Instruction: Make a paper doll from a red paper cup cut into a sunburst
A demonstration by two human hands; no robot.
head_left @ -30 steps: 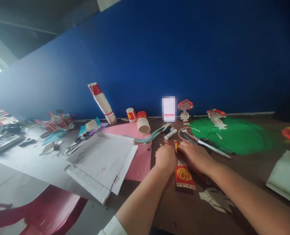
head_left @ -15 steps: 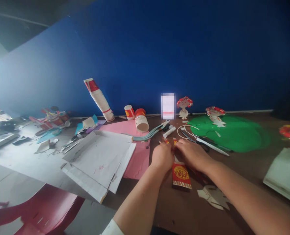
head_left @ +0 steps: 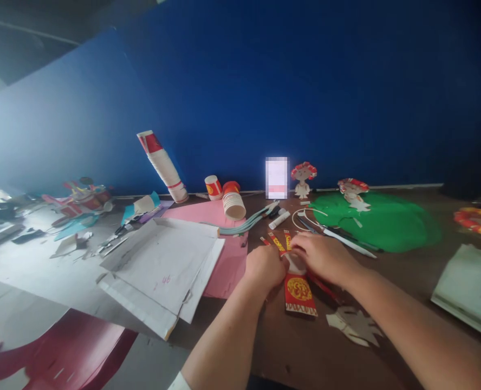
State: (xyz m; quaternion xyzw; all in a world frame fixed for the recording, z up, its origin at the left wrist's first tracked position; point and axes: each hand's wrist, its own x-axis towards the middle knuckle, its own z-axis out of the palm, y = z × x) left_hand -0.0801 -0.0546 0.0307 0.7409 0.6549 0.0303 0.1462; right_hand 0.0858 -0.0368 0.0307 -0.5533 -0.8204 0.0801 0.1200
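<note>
A cut-open paper cup [head_left: 299, 291] lies spread on the brown table [head_left: 297, 352], its red flap with the gold emblem pointing to six o'clock and its yellow-and-red strips fanned between eleven and twelve. The left hand [head_left: 267, 266] is at its nine o'clock side and the right hand [head_left: 319, 257] at two, both with fingers bent inward and touching it; whether either pinches the paper cannot be told.

From the cup, a white glue stick [head_left: 279, 220] lies near, at eleven o'clock. A paper doll [head_left: 304, 187] stands by the blue wall [head_left: 305, 81] at twelve, and a second doll [head_left: 355, 193] is on green paper [head_left: 398, 225] toward one. A pale paper cutout [head_left: 355, 326] lies between four and five. Pink paper [head_left: 236, 271] is at nine, partly under a white box lid [head_left: 155, 260]. A tall cup stack [head_left: 164, 169] stands well off at ten.
</note>
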